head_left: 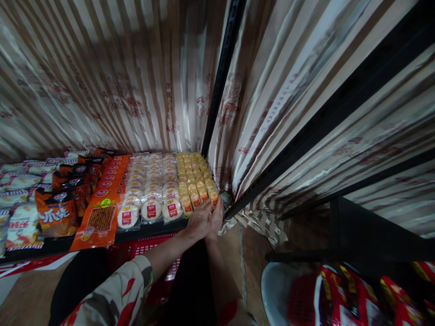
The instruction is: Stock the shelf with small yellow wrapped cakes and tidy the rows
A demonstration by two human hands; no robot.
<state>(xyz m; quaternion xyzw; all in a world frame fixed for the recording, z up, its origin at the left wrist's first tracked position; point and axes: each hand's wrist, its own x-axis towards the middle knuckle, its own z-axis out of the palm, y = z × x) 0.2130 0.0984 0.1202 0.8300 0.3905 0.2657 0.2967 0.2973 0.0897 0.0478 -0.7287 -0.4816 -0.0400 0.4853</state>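
Both of my hands are together at the right front corner of a low black shelf (pixel 142 232). Yellow snack packets (pixel 194 195) stand there in tight rows. My left hand (pixel 200 221) has its fingers curled against the front packets. Beside it, my right hand (pixel 216 219) closes around the right side of the end packet, and the two hands nearly touch. Parts of the fingers are dim and overlapped. Left of the yellow packets are rows of clear-wrapped round white rice crackers (pixel 151 210) with red labels.
Orange stick-snack packs (pixel 102 217), orange-brown snack bags (pixel 56 213) and white bags (pixel 23 226) fill the shelf leftward. A red basket (pixel 136 251) sits below. Black metal posts (pixel 224 68) and printed curtain sheeting (pixel 152 90) stand behind. At lower right, a pale tub (pixel 275 290) adjoins red packets (pixel 356 294).
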